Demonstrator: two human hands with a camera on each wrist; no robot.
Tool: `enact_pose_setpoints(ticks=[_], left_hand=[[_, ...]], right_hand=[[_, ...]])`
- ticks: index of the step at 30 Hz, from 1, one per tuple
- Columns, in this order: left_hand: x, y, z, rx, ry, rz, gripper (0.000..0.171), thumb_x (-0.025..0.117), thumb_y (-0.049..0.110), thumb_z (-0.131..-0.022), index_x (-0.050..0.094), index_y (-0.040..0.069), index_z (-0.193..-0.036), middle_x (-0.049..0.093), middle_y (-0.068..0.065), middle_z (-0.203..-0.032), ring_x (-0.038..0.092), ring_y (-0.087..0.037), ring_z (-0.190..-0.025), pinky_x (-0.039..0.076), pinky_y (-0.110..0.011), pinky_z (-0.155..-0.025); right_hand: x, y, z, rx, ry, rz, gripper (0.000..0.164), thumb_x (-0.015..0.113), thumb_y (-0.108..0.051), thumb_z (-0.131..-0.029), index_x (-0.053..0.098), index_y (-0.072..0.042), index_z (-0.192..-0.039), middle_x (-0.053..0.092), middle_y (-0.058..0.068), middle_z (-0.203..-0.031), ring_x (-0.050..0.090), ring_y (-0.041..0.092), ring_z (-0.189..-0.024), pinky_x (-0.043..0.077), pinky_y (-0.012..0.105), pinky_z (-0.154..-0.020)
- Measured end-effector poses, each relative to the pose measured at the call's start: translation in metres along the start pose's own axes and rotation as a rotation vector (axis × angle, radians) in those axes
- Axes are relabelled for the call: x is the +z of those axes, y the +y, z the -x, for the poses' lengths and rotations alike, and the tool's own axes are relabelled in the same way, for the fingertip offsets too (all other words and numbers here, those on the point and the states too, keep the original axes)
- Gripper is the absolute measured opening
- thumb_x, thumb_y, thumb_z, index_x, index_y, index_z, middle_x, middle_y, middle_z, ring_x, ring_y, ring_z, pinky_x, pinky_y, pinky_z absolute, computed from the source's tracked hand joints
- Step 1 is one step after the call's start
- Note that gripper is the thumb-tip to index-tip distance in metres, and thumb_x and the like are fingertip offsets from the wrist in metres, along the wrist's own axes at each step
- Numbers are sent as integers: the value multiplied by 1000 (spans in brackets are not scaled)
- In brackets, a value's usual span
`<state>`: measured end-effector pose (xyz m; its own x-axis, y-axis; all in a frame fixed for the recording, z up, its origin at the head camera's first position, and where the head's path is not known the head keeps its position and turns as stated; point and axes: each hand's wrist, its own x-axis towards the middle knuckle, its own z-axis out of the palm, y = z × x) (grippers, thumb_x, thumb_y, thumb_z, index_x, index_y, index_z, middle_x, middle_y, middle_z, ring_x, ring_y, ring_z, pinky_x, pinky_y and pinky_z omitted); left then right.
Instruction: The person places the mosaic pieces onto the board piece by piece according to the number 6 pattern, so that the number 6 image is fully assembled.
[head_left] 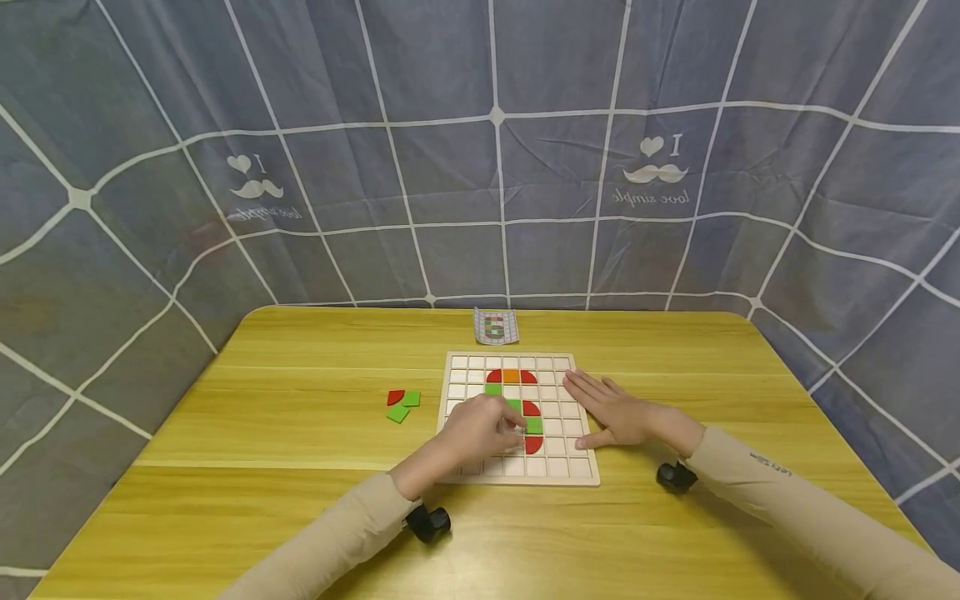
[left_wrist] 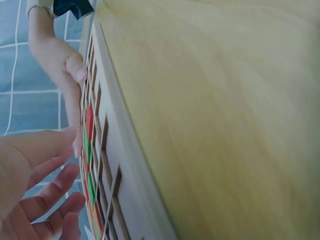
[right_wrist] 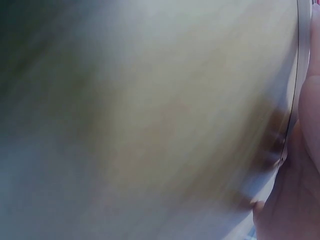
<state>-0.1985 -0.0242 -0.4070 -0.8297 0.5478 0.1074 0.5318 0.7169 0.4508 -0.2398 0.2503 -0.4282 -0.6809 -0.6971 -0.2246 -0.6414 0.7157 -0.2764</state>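
Observation:
A wooden grid board (head_left: pixel 557 471) lies on the table with coloured tiles set in its squares. Over its lower middle is my left hand (head_left: pixel 474 431), its fingertips beside a green square tile (head_left: pixel 534 426). In the left wrist view the fingers of the left hand (left_wrist: pixel 37 185) are bent loosely and apart, and no tile shows between them. My right hand (head_left: pixel 618 412) rests flat with spread fingers on the board's right edge. Red quarter-round tiles (head_left: pixel 533 446) and an orange square tile (head_left: pixel 512 377) also sit in the grid. The left hand hides some squares.
Left of the board lie loose tiles: a red one (head_left: pixel 394 397) and two green ones (head_left: pixel 398 413). A small printed pattern card (head_left: pixel 496 327) stands behind the board. A grey curtain (head_left: pixel 450 167) hangs beyond the table's far edge.

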Motion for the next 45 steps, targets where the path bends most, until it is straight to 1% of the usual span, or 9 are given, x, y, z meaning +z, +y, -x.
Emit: enact_pose_setpoints(ticks=[6, 9, 14, 19, 23, 28, 32, 41, 45], left_hand=[[-13, -12, 9, -34, 55, 19, 18, 75, 23, -82, 78, 16, -97, 74, 2, -96, 64, -15, -88, 44, -22, -61], [-20, -20, 14, -58, 73, 41, 18, 74, 21, -83, 77, 14, -98, 73, 0, -96, 62, -15, -82, 42, -23, -59], [-33, -33, 23, -105, 131, 32, 18, 75, 21, -82, 77, 13, -98, 72, 0, -94, 58, -16, -80, 43, -24, -61], [-41, -54, 33, -162, 195, 7, 18, 77, 22, -80, 77, 15, -97, 73, 0, -98, 57, -17, -83, 45, -28, -63], [-46, -72, 41, -189, 221, -14, 21, 77, 23, -80, 77, 15, -99, 73, -2, -103, 58, -19, -88, 47, -33, -68], [-55, -89, 49, -208, 212, -18, 26, 77, 25, -80, 75, 13, -104, 71, -5, -110, 58, -26, -99, 50, -41, -75], [-60, -101, 53, -209, 184, -16, 30, 77, 24, -80, 74, 11, -107, 71, -6, -111, 56, -27, -104, 50, -42, -81], [-62, -119, 52, -175, 128, -33, 32, 78, 20, -79, 73, 7, -109, 70, -10, -112, 56, -29, -104, 48, -45, -86], [-61, -125, 52, -157, 114, -41, 32, 77, 19, -79, 73, 6, -108, 70, -10, -110, 55, -27, -99, 47, -41, -82]], right_hand=[[-1, -1, 0, -11, 3, 0, 98, 52, -58, -90, 7, 1, -153, 0, 22, -160, 3, 39, -148, 9, 62, -115], [-1, 0, 1, -11, 3, 3, 98, 52, -58, -90, 6, 1, -153, 0, 22, -160, 3, 39, -148, 10, 62, -115], [1, 1, 1, -9, 2, -2, 98, 52, -59, -91, 6, 0, -154, 0, 22, -161, 3, 39, -148, 9, 62, -115], [2, 1, 2, -39, 28, -6, 96, 54, -56, -91, 8, 1, -153, 2, 24, -160, 5, 41, -147, 10, 65, -113], [3, 2, 2, -51, 39, -12, 96, 54, -56, -91, 9, 1, -153, 3, 25, -159, 6, 43, -146, 11, 66, -111], [2, 4, 1, -29, 16, -4, 97, 52, -59, -90, 7, 1, -153, 1, 22, -160, 4, 40, -148, 10, 64, -113], [0, 3, 1, -25, 6, 0, 97, 52, -59, -91, 7, 1, -153, 0, 22, -160, 3, 40, -148, 10, 63, -114], [-3, 1, 2, -21, -1, 1, 96, 52, -57, -91, 7, 2, -153, 0, 23, -160, 3, 40, -148, 10, 63, -114], [-4, 0, 3, -24, -1, 3, 96, 51, -57, -92, 7, 2, -153, 0, 23, -160, 3, 41, -148, 10, 63, -114]])
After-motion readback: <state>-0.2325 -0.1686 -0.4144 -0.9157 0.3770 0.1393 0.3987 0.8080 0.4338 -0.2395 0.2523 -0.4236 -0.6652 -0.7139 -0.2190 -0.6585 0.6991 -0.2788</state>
